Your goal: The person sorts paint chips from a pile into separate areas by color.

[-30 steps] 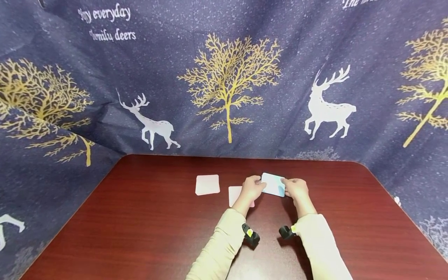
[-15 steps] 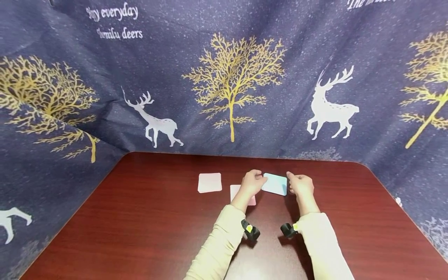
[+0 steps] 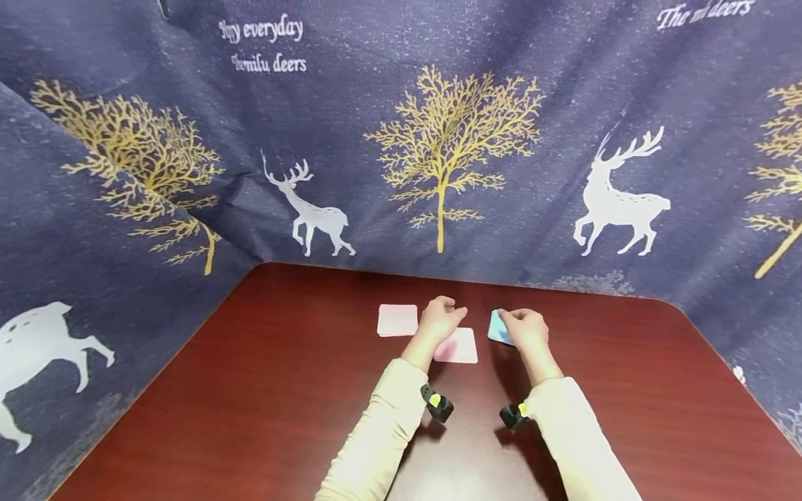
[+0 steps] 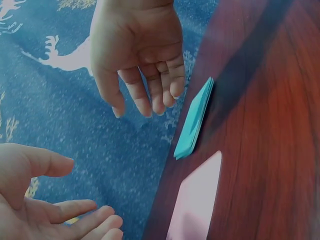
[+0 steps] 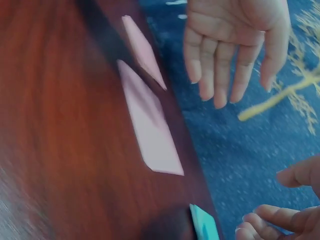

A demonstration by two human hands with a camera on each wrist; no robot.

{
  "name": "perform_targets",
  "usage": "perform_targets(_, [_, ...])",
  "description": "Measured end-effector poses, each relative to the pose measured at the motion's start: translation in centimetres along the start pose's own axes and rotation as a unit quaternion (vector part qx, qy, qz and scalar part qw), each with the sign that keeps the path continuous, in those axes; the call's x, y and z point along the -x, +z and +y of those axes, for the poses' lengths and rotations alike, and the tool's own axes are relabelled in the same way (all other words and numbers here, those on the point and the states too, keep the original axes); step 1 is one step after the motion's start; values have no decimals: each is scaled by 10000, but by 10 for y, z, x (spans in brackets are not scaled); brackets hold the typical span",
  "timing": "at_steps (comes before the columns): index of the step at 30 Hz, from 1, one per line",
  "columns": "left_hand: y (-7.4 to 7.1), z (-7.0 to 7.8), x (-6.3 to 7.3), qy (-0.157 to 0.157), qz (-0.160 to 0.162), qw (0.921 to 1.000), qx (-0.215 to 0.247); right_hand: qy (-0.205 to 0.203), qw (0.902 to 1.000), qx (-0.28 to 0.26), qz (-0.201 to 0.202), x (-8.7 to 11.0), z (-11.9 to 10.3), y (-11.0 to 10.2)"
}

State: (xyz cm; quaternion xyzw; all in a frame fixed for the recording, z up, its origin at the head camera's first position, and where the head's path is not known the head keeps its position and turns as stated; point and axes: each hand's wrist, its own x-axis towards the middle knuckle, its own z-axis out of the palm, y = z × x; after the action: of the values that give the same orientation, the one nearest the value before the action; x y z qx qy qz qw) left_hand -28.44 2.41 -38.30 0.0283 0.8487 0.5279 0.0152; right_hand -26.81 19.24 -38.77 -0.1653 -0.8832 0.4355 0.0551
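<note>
A light blue stack of cards (image 3: 498, 329) lies on the table, partly hidden by my right hand (image 3: 528, 330) in the head view. The right wrist and left wrist views show that hand raised above the table, its fingers loose and holding nothing. My left hand (image 3: 438, 321) hovers over a pale pink card or stack (image 3: 462, 346), thumb apart from the loosely bent fingers, nothing between them. Seen from the left wrist, the blue stack (image 4: 194, 122) has several layers along its edge. A second pale pink stack (image 3: 397, 320) lies to the left of the left hand.
The cards rest on a reddish-brown wooden table (image 3: 282, 390) with rounded far corners. A dark blue cloth (image 3: 376, 229) printed with deer and trees hangs behind and beside it. Each forearm carries a small black wrist camera (image 3: 437, 403).
Both hands have let go of the blue stack, which they held at its two ends, and have risen. The left hand has moved left of it. The head view has turned slightly left.
</note>
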Motion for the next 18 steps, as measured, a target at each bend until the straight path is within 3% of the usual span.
perform_targets(4, [-5,-5,1,-88,118,9999,-43,-300,9991,188,-219,2,-1,9])
perform_targets(7, [-8,-9,4,-190,202,9995,-121,-353,9984,11,-452,5,-2,16])
perform_targets(12, [-9,-15,9,-309,333,9984,-323,-276,9963,-454,-678,10,-5,27])
perform_targets(18, [-8,-25,14,-410,377,9981,-271,-159,9941,-627,-872,16,-6,40])
